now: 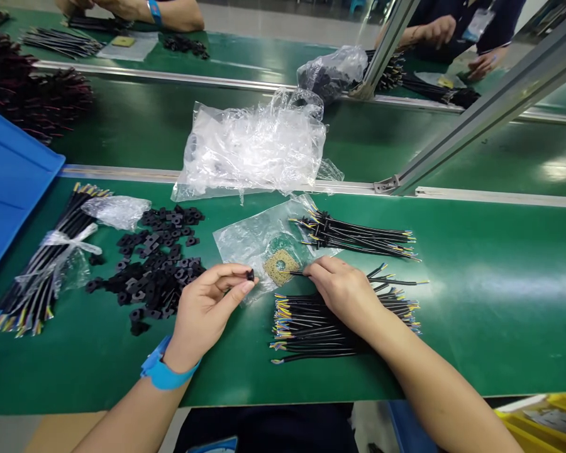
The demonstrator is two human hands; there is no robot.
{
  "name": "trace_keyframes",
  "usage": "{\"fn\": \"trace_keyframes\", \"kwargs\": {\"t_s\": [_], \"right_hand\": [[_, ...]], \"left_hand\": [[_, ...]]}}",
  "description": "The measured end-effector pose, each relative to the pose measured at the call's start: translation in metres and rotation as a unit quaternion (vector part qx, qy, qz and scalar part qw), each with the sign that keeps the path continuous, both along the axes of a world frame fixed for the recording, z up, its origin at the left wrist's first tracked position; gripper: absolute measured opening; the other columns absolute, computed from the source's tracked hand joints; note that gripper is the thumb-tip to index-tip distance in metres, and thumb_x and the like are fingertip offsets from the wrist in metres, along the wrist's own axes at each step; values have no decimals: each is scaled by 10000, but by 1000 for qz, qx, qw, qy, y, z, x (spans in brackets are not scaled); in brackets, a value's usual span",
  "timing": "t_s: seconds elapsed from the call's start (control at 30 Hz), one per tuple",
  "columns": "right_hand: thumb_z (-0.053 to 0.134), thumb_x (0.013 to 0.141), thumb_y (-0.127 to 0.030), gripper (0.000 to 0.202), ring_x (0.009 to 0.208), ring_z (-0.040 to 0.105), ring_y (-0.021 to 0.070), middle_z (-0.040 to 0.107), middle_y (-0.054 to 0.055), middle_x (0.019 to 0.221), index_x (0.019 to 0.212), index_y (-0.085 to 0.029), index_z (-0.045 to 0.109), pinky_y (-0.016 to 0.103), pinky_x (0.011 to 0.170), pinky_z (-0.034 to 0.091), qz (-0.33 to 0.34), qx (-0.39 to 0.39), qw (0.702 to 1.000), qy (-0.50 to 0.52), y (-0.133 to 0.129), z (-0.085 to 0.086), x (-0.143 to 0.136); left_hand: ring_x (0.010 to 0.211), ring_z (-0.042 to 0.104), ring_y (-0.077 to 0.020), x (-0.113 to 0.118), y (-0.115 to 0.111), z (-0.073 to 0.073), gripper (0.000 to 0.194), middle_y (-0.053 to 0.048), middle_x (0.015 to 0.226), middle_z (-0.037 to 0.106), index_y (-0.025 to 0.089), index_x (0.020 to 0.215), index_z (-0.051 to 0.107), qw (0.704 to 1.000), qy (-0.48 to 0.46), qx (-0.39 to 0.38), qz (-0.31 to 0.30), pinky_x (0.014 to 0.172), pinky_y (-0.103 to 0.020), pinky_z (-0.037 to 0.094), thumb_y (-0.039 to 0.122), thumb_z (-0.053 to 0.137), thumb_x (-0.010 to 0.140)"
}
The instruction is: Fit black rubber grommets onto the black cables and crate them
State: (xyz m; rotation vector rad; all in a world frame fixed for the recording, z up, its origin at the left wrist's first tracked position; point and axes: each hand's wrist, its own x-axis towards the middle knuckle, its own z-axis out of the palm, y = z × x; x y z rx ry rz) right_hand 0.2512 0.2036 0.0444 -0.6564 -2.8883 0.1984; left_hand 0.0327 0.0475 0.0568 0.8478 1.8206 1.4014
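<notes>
My left hand [216,306], with a blue band at the wrist, pinches a small black part [250,275] between thumb and fingertips. My right hand [342,286] grips a black cable [293,273], whose tip lies over a yellowish sponge [281,267] with a hole in it. That sponge rests on a clear plastic sheet [236,242]. Below my right hand lies a row of black cables [316,327] with coloured wire ends. Cables with black parts on them [358,236] lie above it. A pile of small black parts [155,277] is left of my left hand.
A tied cable bundle [51,258] and a blue bin [14,182] are on the left. Plastic bags [255,148] lie across the metal rail [122,173]. A slanted metal post [476,107] stands at right. Across the bench, other people's hands [441,31] are near cables.
</notes>
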Motion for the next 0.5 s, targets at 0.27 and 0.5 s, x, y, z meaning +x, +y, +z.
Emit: {"fn": "trace_keyframes", "kwargs": {"t_s": [0.27,0.5], "right_hand": [[555,1023,-125,194,770,670,184,725,51,877,1069,-180,735,281,647,512,13,55,997,45,1,2,1],[549,1019,-73,273,783,656,137,726,52,932,1231,-160,698,239,721,561,53,0,968,245,-21,24,0]], "left_hand": [[821,803,-233,1,7,1,395,-50,829,800,200,896,770,990,-143,5,14,728,-278,641,501,921,691],[703,769,-153,8,12,2,438,-7,720,753,179,827,777,957,-290,12,29,625,-179,572,449,1002,566]]}}
